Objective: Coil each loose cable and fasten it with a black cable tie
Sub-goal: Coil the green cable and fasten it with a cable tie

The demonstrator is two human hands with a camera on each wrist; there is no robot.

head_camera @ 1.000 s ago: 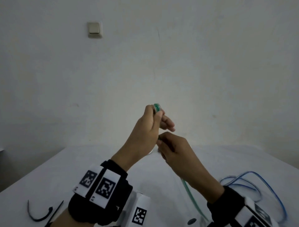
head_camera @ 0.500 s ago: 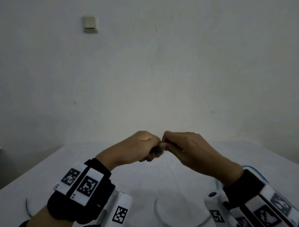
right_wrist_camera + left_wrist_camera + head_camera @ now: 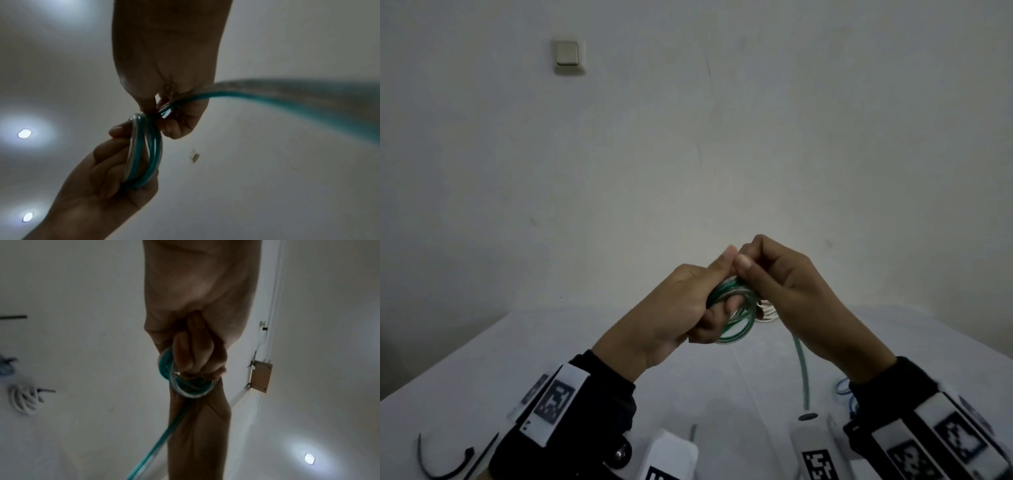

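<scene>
A green cable [image 3: 736,318] is wound in several small loops around the fingers of my left hand [image 3: 688,305], which grips the coil [image 3: 176,381] above the table. My right hand [image 3: 784,287] meets it thumb to thumb and pinches the cable's free length [image 3: 174,104] beside the coil [image 3: 144,155]. The loose tail [image 3: 802,370] hangs down from my right hand toward the table. A black cable tie [image 3: 445,469] lies on the table at the lower left, apart from both hands.
A blue cable [image 3: 844,394] lies loose on the white table [image 3: 465,387] at the right, partly behind my right wrist. In the left wrist view a coiled white cable [image 3: 22,400] with a black tie sits on the table. A plain wall with a light switch [image 3: 567,54] stands behind.
Both hands rose from their low joined position of half a second ago. The green coil now shows between them, and the tail hangs from my right hand.
</scene>
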